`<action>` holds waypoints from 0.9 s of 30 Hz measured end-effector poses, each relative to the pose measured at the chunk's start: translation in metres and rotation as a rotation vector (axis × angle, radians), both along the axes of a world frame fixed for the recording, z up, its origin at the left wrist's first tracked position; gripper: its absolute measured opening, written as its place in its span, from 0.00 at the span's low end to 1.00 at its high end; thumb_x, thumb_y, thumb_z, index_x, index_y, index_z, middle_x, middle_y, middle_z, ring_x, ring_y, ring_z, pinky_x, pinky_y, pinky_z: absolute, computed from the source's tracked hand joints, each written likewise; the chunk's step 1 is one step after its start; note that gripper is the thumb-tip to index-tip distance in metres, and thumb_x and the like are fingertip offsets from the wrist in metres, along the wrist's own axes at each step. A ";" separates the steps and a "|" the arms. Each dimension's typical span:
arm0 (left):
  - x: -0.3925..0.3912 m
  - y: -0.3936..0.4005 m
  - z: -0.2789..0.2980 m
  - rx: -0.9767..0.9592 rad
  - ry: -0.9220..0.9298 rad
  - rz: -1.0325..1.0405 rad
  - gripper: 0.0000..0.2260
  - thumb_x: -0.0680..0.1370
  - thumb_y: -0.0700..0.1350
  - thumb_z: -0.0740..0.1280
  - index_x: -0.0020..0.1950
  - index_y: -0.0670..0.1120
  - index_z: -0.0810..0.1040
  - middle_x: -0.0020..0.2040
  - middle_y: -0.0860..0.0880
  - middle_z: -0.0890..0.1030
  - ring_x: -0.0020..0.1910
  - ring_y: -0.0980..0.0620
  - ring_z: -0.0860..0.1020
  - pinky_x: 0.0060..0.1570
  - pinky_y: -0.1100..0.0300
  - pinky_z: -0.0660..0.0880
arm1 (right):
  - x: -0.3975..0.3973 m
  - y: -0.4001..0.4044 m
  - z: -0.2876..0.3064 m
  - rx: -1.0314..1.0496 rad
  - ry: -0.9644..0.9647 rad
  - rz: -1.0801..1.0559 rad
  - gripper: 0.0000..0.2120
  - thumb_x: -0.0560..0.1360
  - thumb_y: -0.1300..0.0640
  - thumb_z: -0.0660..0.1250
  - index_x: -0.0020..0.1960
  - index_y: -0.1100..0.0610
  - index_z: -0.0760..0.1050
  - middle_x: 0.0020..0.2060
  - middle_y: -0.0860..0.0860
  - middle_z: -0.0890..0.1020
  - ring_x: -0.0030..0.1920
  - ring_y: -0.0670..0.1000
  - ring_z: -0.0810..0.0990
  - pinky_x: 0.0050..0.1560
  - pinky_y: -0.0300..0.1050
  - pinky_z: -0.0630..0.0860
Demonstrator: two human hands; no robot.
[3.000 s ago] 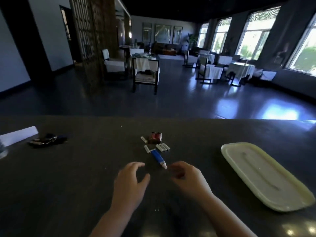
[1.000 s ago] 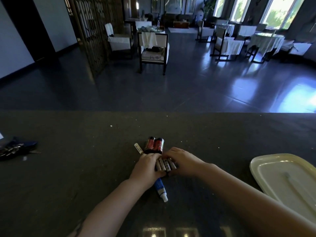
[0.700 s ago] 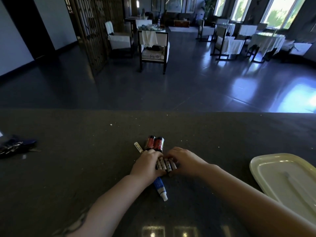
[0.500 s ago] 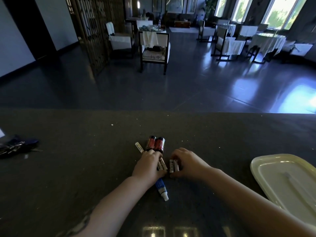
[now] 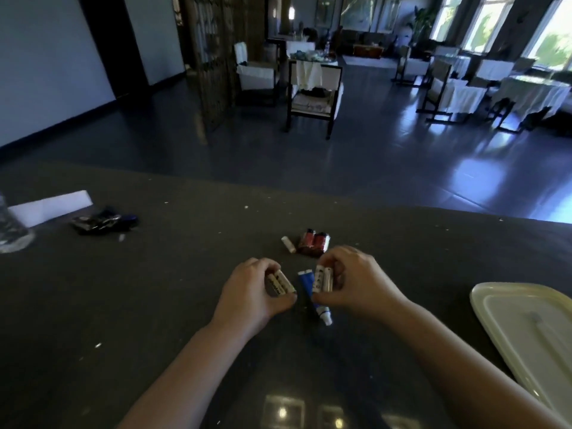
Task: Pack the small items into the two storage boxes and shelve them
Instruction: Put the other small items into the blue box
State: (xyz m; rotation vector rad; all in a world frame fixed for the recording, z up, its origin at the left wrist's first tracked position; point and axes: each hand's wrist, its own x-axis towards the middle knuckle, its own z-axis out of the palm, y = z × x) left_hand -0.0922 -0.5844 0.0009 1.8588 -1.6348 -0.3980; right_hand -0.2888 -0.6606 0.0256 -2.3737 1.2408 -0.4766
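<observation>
Each hand, left hand (image 5: 253, 286) and right hand (image 5: 356, 281), had just lifted 2 white batteries (image 5: 323, 278) off the counter (image 5: 154, 289), gripping them for boxing.

Tabletop (image 5: 173, 305): dark, speckled with pale crumbs.
Centre: blue tube (image 5: 309, 287) lying flat, white cap toward 5 o'clock.
12 o'clock of the tube: two red batteries (image 5: 314, 243) side by side, one white battery (image 5: 288, 244) just beside them.
3 o'clock: cream lid (image 5: 526, 329) (partly cut off by the frame edge).
10 o'clock: dark crumpled wrapper (image 5: 102, 221), white strip (image 5: 49, 207) beyond it, clear container (image 5: 10, 230) at the edge.
</observation>
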 end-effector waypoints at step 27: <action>0.203 0.450 0.080 -0.017 0.023 1.000 0.22 0.65 0.59 0.75 0.56 0.63 0.72 0.50 0.63 0.75 0.48 0.65 0.74 0.45 0.66 0.74 | 0.331 0.289 0.050 0.228 -0.212 0.862 0.25 0.55 0.43 0.80 0.49 0.40 0.75 0.43 0.44 0.81 0.41 0.41 0.81 0.40 0.39 0.81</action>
